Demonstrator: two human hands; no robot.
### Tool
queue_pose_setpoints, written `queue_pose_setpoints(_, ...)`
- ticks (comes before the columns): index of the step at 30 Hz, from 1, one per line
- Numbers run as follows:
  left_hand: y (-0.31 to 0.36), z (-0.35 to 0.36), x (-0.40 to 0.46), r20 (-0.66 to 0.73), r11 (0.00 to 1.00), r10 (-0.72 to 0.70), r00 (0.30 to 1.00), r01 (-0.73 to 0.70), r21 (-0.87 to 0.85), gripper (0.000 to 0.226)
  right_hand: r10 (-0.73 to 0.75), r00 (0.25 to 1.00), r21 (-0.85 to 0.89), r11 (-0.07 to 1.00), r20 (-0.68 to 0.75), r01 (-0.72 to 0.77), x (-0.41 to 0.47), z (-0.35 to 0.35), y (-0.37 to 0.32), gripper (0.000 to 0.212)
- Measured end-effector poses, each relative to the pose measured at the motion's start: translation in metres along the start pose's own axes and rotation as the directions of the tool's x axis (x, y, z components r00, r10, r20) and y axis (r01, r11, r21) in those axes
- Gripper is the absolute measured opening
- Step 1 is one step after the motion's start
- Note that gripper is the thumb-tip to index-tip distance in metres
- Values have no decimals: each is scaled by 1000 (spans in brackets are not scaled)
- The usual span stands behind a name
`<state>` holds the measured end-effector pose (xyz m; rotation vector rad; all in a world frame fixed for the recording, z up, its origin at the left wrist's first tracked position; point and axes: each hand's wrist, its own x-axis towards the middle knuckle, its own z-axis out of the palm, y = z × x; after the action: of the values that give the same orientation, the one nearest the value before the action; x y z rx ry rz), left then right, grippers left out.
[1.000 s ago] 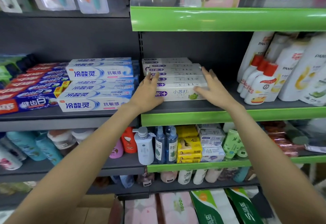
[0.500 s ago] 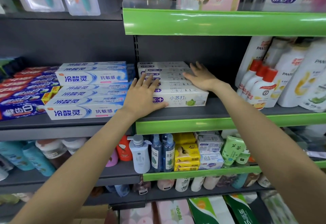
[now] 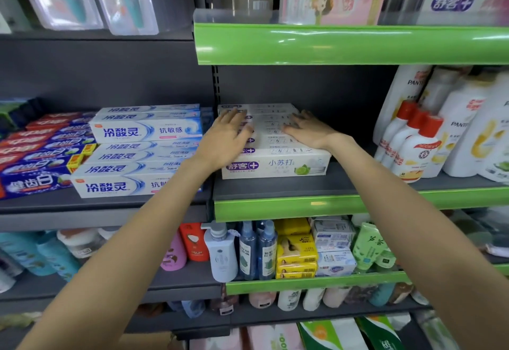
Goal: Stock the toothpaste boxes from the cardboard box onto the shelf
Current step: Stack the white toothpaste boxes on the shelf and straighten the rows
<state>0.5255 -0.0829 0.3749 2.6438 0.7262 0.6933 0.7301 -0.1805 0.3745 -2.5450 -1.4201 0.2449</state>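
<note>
Both hands flat at frame centre, left hand [image 3: 224, 140] and right hand [image 3: 309, 130], fingers spread, palms down atop the toothpaste boxes [image 3: 275, 156] stacked on the green-edged shelf [image 3: 330, 203].

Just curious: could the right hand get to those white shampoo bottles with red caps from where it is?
Probably yes. The right hand lies flat on the toothpaste boxes, and bare shelf separates it from the red-capped bottles beside them.

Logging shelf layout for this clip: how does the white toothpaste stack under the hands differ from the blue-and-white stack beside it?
White toothpaste stack is plain, on the green-edged shelf, both hands on it; blue-and-white stack has blue wave print, grey-edged shelf, untouched. Both lie flat, lengthwise.
</note>
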Motion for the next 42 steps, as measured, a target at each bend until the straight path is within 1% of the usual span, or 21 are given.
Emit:
queue_pose_setpoints(2,-1,-2,21,-4,993,-80,997,80,-84,50,-5,1000,4,1000,-5,5,1,1,1,74)
queue_pose_setpoints(3,-2,0,30,9,992,-105,994,106,-68,51,-13,1000,-6,1000,-16,13,0,1,0,73)
queue_pose_setpoints(4,-4,3,38,42,993,-116,992,116,-12,54,-33,999,-44,999,-35,32,1,0,-1,70)
queue_pose_setpoints(7,-8,11,54,217,973,-94,972,44,227,66,-158,981,-246,961,-113,126,6,-7,-6,61)
queue_pose_setpoints(8,-6,12,53,262,959,-89,961,12,282,68,-195,973,-287,946,-124,153,11,-8,-8,59)
queue_pose_setpoints(10,0,9,42,311,946,-43,949,-62,318,73,-252,963,-323,923,-100,208,24,-10,-16,57)
queue_pose_setpoints(11,4,7,32,335,945,-12,942,-98,311,80,-266,962,-327,917,-67,231,29,-9,-21,56)
queue_pose_setpoints(13,9,6,13,401,942,14,916,-146,302,97,-255,967,-295,924,4,245,36,-8,-27,55)
queue_pose_setpoints(14,10,6,5,418,940,10,908,-151,306,101,-241,970,-275,931,24,238,39,-8,-27,54)
queue_pose_setpoints(18,8,8,0,373,930,25,928,-159,332,105,-231,973,-273,936,-4,221,46,-5,-22,53)
queue_pose_setpoints(21,8,11,-1,359,928,41,932,-169,332,105,-220,975,-325,924,-17,203,46,-4,-24,52)
queue_pose_setpoints(23,7,10,-1,352,928,41,935,-166,333,105,-192,981,-344,924,-35,168,45,-5,-25,53)
queue_pose_setpoints(26,8,10,-1,338,931,47,940,-164,326,104,-154,987,-328,935,-39,133,44,-2,-24,54)
queue_pose_setpoints(28,9,10,-2,333,935,46,942,-158,319,102,-138,990,-341,933,-34,118,46,-2,-23,56)
queue_pose_setpoints(31,8,10,-1,337,934,49,940,-163,319,103,-115,991,-337,938,-71,84,53,-6,-26,62)
queue_pose_setpoints(33,7,10,0,336,926,54,940,-174,336,106,-136,988,-336,936,-79,102,59,-7,-30,61)
queue_pose_setpoints(35,7,11,1,339,919,56,939,-181,351,108,-170,985,-298,942,-25,155,63,-6,-32,58)
queue_pose_setpoints(37,6,12,1,329,917,58,942,-181,356,108,-178,984,-257,951,5,173,64,-3,-31,55)
queue_pose_setpoints(42,5,13,0,317,919,61,947,-177,352,107,-138,990,-295,947,-24,125,62,-3,-31,56)
